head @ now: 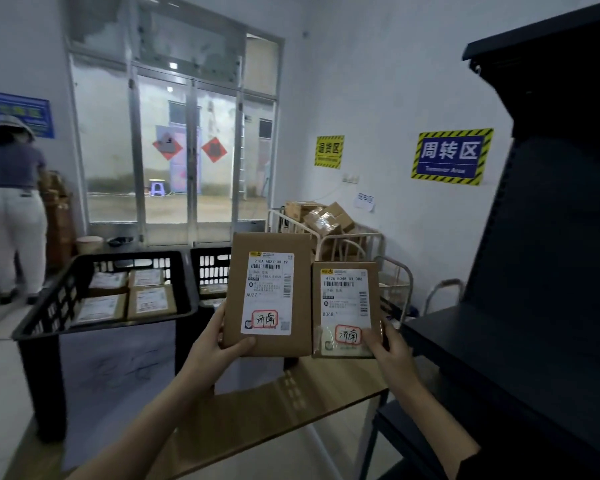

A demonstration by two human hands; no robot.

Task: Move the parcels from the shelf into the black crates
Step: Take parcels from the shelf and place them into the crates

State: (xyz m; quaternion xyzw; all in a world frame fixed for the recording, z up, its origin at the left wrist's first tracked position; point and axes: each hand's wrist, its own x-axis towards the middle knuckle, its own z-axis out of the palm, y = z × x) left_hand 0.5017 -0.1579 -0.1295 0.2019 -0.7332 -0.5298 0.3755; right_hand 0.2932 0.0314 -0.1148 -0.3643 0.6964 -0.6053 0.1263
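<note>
I hold two brown cardboard parcels upright in front of me, labels facing me. My left hand (219, 344) grips the lower left corner of the taller parcel (269, 265). My right hand (387, 344) pinches the lower right corner of the smaller parcel (347, 271). The two parcels sit side by side, edges touching. To the left stands a black crate (49, 306) on a stand, with several labelled parcels lying flat inside. A second black crate (210, 268) is partly hidden behind the taller parcel. The dark shelf (534, 341) rises at the right.
A wooden tabletop (274, 410) lies below my hands. A white wire cart (357, 244) with cardboard boxes stands behind by the wall. A person (14, 209) stands at the far left near glass doors (187, 150).
</note>
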